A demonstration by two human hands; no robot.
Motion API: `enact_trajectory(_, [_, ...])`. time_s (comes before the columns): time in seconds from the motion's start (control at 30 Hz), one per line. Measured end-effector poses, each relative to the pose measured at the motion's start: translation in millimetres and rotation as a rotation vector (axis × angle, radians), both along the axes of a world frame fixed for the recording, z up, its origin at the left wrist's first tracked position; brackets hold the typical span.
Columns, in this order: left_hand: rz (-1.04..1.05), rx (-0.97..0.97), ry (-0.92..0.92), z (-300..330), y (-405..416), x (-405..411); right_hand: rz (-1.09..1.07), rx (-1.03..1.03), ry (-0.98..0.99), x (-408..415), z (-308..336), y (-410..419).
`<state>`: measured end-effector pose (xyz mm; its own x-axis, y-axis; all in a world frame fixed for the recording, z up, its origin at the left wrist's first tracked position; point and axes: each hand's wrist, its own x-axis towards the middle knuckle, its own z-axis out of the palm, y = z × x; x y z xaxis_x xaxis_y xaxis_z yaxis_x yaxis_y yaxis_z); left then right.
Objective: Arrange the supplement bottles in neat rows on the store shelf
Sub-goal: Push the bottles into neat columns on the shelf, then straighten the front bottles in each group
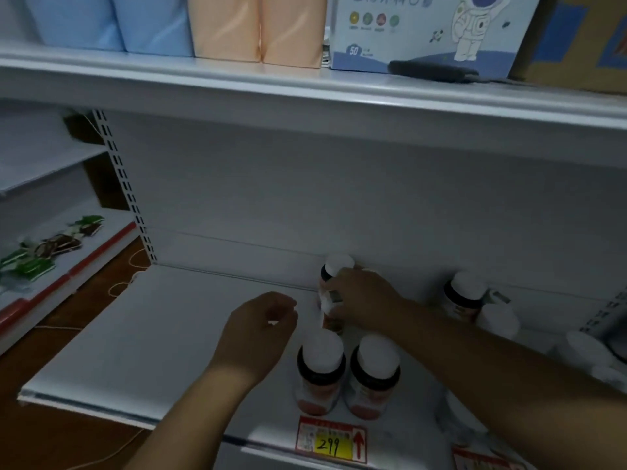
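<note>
On the white store shelf [142, 334] stand several white-capped supplement bottles with orange labels. My right hand [364, 296] grips one bottle [334, 266] near the back wall, upright. Two bottles stand side by side at the front: the front left bottle [320, 371] and the front right bottle [373, 378]. My left hand [261, 334] hovers just left of them with curled, parted fingers, holding nothing. More bottles [464, 293] stand at the back right, partly hidden by my right forearm.
A red and yellow price tag [330, 440] reading 299 hangs on the shelf's front edge. The upper shelf [237, 79] carries blue and peach packs and a box. Green packets [51, 245] lie on the neighbouring left shelf. A slotted upright [129, 198] bounds the left side.
</note>
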<state>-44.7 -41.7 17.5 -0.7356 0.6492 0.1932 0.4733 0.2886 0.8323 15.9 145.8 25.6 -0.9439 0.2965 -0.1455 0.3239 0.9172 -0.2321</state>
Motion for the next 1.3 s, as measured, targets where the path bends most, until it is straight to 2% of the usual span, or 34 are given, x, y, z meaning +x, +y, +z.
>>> enact_trajectory(0.27, [-0.055, -0.052, 0.010, -11, 0, -9, -0.004, 0.090, 0.094, 5, -2, -1])
enact_trajectory(0.33, [-0.042, -0.072, 0.021, -8, -2, -8, 0.012, 0.044, 0.099, 5, 0, -3])
enact_trajectory(0.43, [-0.011, -0.183, 0.207, 1, -11, -9, -0.014, -0.030, 0.196, 8, 12, -7])
enact_trajectory(0.5, [-0.017, -0.189, 0.349, 14, -18, -12, -0.106, -0.055, 0.372, 18, 34, -5])
enact_trajectory(0.53, [-0.028, -0.121, 0.358, 23, -22, -12, -0.167, -0.143, 0.486, 26, 47, -3])
enact_trajectory(0.6, [-0.076, 0.127, 0.246, 40, -25, -1, -0.291, -0.543, 0.688, 51, 75, -6])
enact_trajectory(0.67, [-0.178, 0.313, 0.012, 52, -21, 20, -0.349, -0.919, 0.824, 77, 91, -12])
enact_trajectory(0.7, [-0.232, 0.334, -0.118, 53, -17, 32, -0.348, -0.975, 0.838, 90, 93, -15])
enact_trajectory(0.73, [-0.281, 0.316, -0.224, 52, -11, 45, -0.341, -0.990, 0.826, 102, 94, -21])
enact_trajectory(0.8, [-0.340, 0.240, -0.295, 45, 6, 66, -0.369, -0.983, 0.796, 126, 93, -31])
enact_trajectory(1.03, [-0.539, 0.218, -0.273, 33, 61, 142, -0.695, -0.855, 0.926, 223, 80, -24])
enact_trajectory(1.13, [-0.599, 0.224, -0.280, 28, 88, 184, -0.748, -0.836, 0.991, 270, 71, -13])
enact_trajectory(1.3, [-0.660, 0.223, -0.271, 19, 140, 259, -0.791, -0.738, 0.989, 352, 63, 24])
